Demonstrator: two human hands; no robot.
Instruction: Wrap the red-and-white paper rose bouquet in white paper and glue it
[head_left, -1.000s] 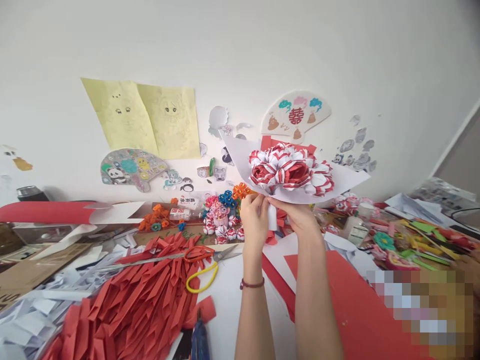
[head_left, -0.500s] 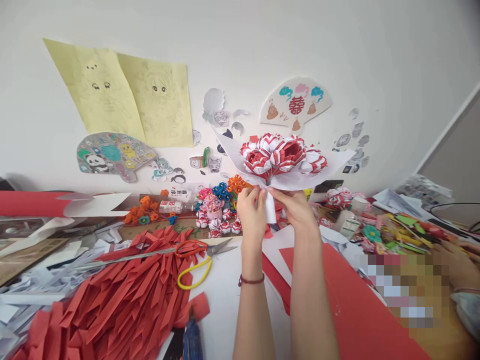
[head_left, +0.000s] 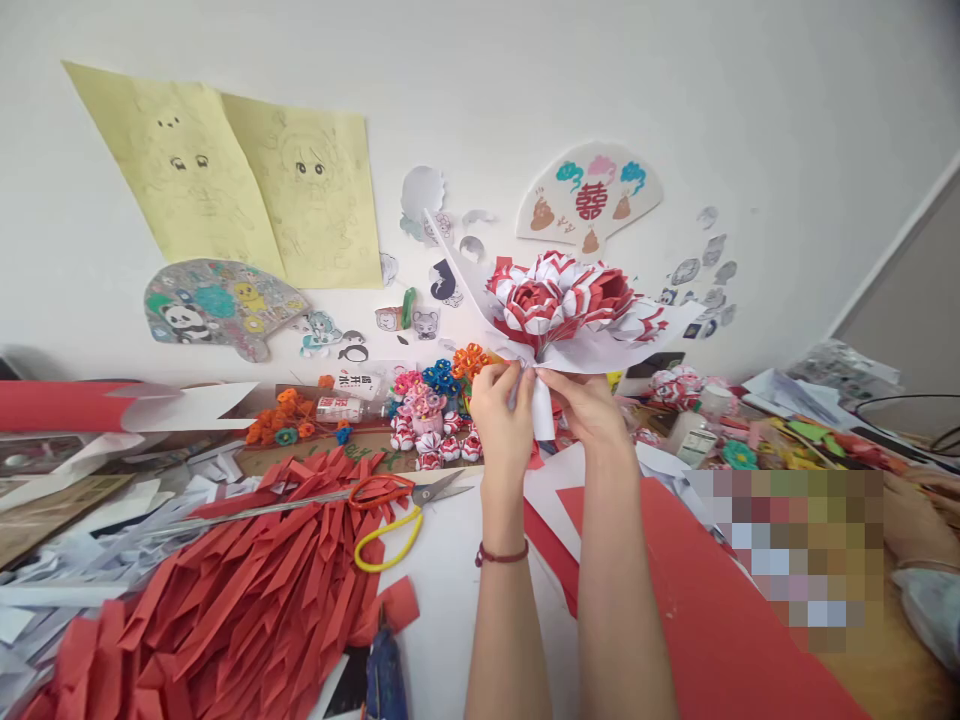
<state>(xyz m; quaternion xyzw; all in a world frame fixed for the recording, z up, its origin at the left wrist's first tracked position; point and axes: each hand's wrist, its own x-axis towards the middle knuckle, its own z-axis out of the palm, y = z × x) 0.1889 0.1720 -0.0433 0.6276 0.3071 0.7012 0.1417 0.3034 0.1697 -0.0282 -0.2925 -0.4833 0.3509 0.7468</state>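
A bouquet of red-and-white paper flowers (head_left: 559, 300) is held up above the table, spread inside a white paper wrapper (head_left: 611, 352). My left hand (head_left: 501, 415) is closed, pinching the gathered neck of the wrapper from the left. From the right, my right hand (head_left: 589, 408) also closes on the neck, thumb and fingers at the paper just under the blooms. A narrow white tail of the wrapper hangs between both hands. The flower stems are mostly hidden by the wrapper and my fingers.
Orange-and-yellow-handled scissors (head_left: 401, 510) lie by a heap of folded red paper strips (head_left: 247, 590). A blue glue gun (head_left: 384, 665) sits in front. Red paper sheets (head_left: 720, 610) lie on the right, near a co-worker's hand (head_left: 922, 525). Small handmade flowers (head_left: 427, 410) stand along the wall.
The bouquet has turned and tipped slightly, its blooms shifting a little rightward. Both hands keep their grip on the neck. The co-worker's hand has shifted at the right edge.
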